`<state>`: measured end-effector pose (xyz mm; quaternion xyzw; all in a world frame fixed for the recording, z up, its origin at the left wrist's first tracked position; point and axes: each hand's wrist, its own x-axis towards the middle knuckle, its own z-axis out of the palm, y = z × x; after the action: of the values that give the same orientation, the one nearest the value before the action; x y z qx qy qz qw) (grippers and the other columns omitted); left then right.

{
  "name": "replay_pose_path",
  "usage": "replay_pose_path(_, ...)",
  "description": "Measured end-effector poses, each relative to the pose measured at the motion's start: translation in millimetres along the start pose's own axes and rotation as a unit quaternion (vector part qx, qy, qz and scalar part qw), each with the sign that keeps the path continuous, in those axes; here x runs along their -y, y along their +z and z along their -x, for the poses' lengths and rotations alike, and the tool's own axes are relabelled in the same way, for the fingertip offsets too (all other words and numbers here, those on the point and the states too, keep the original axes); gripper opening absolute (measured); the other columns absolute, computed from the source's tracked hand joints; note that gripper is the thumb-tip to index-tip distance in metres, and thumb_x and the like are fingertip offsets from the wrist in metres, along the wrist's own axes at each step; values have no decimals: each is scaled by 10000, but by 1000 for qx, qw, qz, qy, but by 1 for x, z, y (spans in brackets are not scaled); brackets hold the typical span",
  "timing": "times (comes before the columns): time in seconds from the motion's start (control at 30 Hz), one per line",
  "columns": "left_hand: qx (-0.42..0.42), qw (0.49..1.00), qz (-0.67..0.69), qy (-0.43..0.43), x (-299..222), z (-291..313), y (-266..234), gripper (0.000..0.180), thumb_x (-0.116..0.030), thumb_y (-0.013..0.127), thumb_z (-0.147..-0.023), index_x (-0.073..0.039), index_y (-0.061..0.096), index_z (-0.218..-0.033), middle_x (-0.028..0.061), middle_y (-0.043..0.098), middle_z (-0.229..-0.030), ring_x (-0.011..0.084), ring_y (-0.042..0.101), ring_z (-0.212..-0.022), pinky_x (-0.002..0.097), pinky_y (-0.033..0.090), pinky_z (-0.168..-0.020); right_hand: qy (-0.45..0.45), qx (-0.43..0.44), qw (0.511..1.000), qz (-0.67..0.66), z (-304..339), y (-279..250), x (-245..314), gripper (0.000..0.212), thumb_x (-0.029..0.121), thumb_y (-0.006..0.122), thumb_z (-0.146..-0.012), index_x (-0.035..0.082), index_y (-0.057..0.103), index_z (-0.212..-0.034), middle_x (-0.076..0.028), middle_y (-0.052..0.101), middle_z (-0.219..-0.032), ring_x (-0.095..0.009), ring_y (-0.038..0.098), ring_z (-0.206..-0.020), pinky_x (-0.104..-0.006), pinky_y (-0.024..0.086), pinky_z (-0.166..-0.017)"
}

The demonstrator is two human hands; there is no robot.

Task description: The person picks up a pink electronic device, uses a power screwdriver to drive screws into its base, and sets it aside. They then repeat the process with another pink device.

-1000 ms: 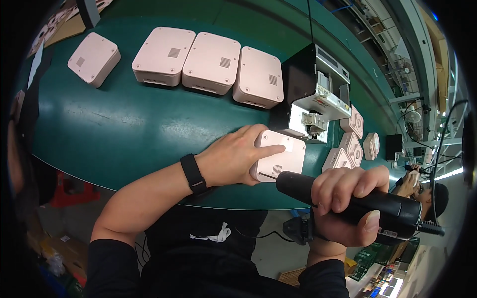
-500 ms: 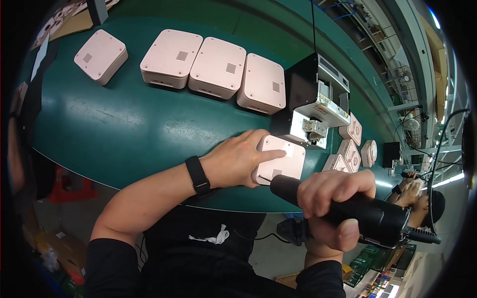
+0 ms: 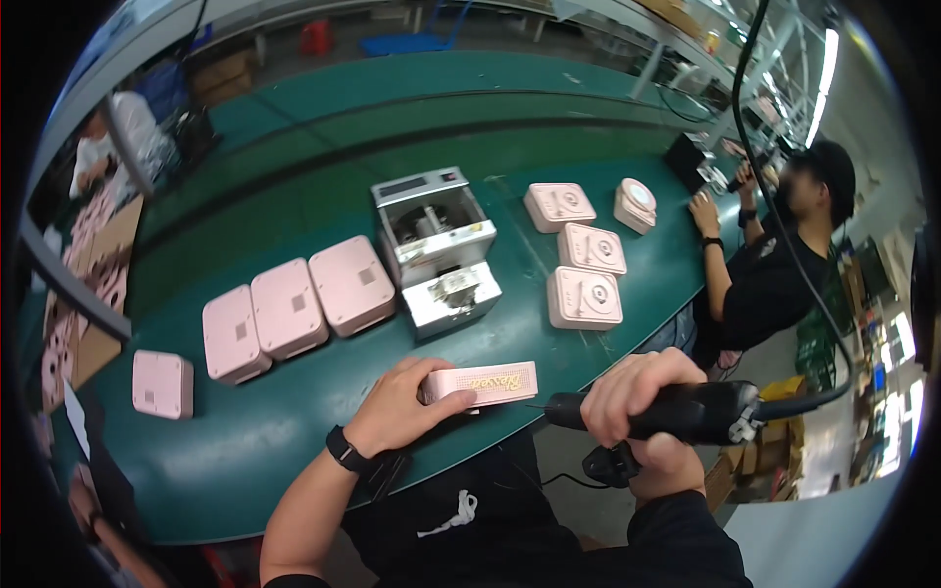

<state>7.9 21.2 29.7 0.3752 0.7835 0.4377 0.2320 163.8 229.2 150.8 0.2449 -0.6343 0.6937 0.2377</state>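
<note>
My left hand (image 3: 394,404) grips the left end of a small pink box (image 3: 505,384), thumb on the near side and fingers behind. The box is tilted so that a narrow side with a dotted grille and gold lettering faces me. In my right hand (image 3: 642,390) is a black electric screwdriver (image 3: 701,412) with a cable at its back end. Its thin bit points left, close to the right end of the box; whether it touches cannot be told. A grey and black screw feeder (image 3: 451,312) stands beyond the box.
Three pink boxes (image 3: 291,306) form a row left of the feeder, with a single one (image 3: 160,382) farther left. Several turntable-faced pink boxes (image 3: 585,298) sit right of it. A co-worker (image 3: 784,265) works at the right. Cardboard with pink parts (image 3: 93,265) lies far left.
The view has swung to the right. The box lay flat with its screwed face up under my left hand; now it is tipped onto a side. The screwdriver bit has left that face.
</note>
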Motion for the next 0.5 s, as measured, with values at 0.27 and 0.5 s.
replay_pose_path(0.27,60,975,109,-182,-43,-49,28,575,-524,607,-929,13,639,-1129,151,687,-783,285,691,-701,423,566,-666,260,-314,895,180,79,-40,-29,163,27,675,-854,9,542,-948,-67,616,-681,-135,592,-557,-266,457,-521)
replay_pose_path(0.5,-111,954,-261,100,-60,-47,52,599,-486,704,-871,14,600,-1183,192,674,-992,316,681,-875,451,540,-790,343,-307,844,276,110,-69,-48,154,55,693,-864,1,587,-962,-49,621,-694,-112,588,-567,-250,459,-529)
